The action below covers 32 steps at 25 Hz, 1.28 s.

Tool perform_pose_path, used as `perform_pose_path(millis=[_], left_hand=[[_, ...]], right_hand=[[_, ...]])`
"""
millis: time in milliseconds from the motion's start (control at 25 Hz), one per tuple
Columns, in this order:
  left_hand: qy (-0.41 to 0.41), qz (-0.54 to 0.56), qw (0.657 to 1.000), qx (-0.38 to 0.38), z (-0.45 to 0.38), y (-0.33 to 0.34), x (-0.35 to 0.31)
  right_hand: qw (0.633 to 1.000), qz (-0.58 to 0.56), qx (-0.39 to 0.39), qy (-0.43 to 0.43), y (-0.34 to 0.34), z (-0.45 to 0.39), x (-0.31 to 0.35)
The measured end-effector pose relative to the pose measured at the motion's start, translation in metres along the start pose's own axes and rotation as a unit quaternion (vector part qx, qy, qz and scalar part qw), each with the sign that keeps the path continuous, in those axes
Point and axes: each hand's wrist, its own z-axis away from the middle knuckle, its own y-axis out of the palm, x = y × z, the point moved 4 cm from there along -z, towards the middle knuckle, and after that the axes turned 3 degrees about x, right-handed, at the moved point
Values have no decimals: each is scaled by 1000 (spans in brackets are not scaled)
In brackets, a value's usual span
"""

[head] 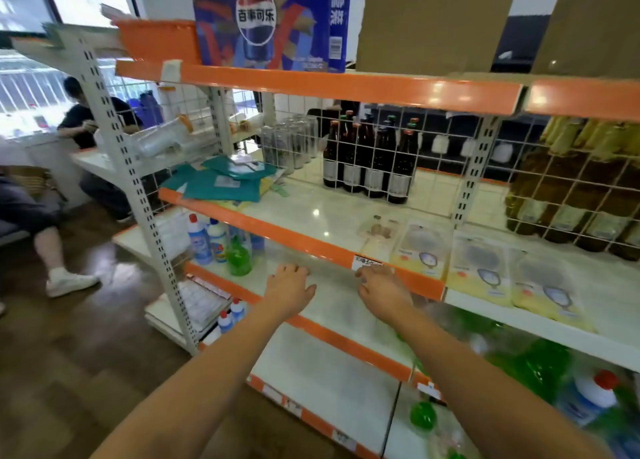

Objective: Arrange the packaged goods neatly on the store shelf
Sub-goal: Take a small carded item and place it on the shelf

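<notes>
Both hands reach toward the middle of the frame: the left hand (289, 287) hovers flat with fingers spread over the white shelf (332, 306), and the right hand (379, 294) sits at the orange shelf edge (311, 244) with fingers loosely bent, holding nothing I can see. The yellow packets (479, 268) lie in a row on the shelf above, right of centre, with brown bottles (367, 160) behind the wire grid (443, 167).

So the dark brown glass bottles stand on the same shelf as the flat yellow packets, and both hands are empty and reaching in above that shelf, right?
Not quite. The head view shows both empty hands, left hand and right hand, reaching in below that shelf, not above. The dark brown glass bottles and flat yellow packets do share the white orange-edged shelf.
</notes>
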Motion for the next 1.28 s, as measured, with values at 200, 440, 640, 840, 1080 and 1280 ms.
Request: perform_pose_path(millis=[200,440,640,840,1080,1280], left_hand=[[-45,11,999,-13,6,-27,75],[-81,-6,996,-38,-2,-68,162],[-91,-15,995,-40,-17,-80,219],[-96,-2,995,-18,-43,-65,253],[-90,5,996,-11,-103,-70,272],[-84,-5,996,-14,-175,-83,286]], right_hand=[[998,-12,19,-52,15,-47,71],[996,-4,-2,-89,16,-113,158],[996,7,0,-86,37,-154,204],[997,-3,33,-74,57,-186,215],[998,25,22,-52,50,-263,208],[998,14,14,-63,51,-343,200]])
